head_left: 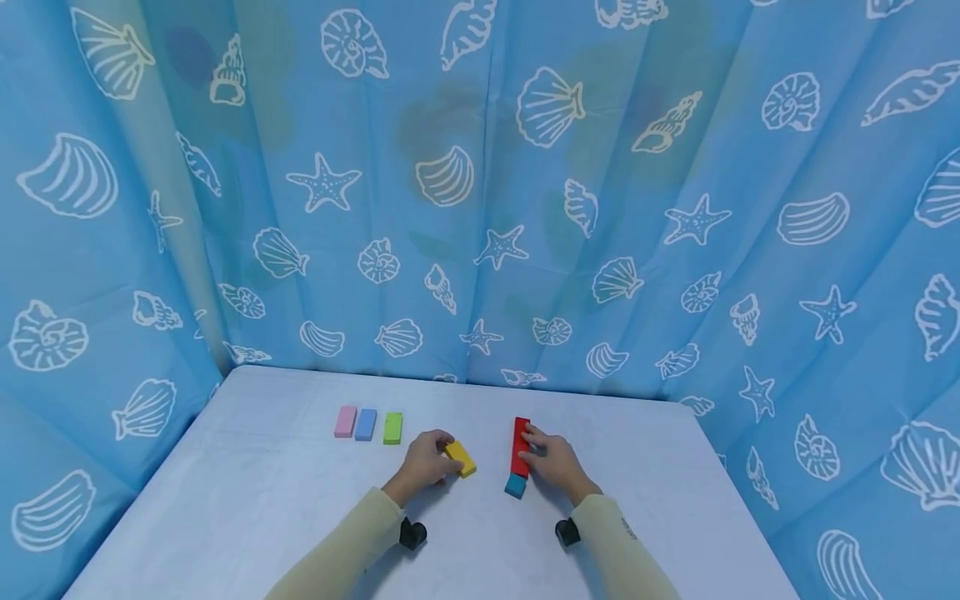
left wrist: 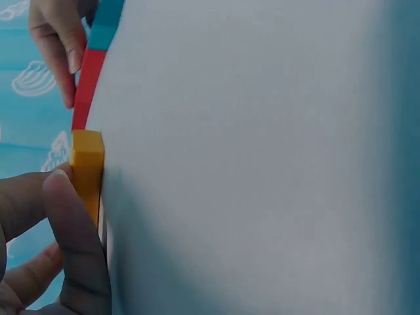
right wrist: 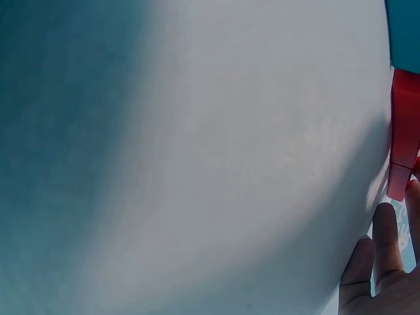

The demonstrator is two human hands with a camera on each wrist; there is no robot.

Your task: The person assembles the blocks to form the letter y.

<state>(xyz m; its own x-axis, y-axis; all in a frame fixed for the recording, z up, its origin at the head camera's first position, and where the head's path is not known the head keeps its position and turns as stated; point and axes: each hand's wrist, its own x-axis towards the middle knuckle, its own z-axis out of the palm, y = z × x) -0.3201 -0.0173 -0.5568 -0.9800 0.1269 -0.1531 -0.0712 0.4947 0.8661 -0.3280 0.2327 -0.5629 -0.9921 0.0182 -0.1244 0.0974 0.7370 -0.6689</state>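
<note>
My left hand [head_left: 424,463] holds a yellow block [head_left: 461,458] between thumb and fingers, tilted at an angle in the head view. A bit of something red [head_left: 441,482] peeks out beneath that hand, mostly hidden. To the right, two red blocks [head_left: 521,446] lie end to end in a line, with a teal block [head_left: 515,486] at their near end, turned slightly. My right hand [head_left: 558,463] rests along the right side of the red blocks, its fingertips touching them. In the right wrist view its fingers [right wrist: 386,236] look loosely extended beside the red block [right wrist: 405,121].
On the left of the white table [head_left: 247,483] a pink block [head_left: 345,422], a blue block [head_left: 365,424] and a green block [head_left: 392,428] lie in a row. A blue shell-patterned curtain [head_left: 480,275] hangs behind the table and at its sides.
</note>
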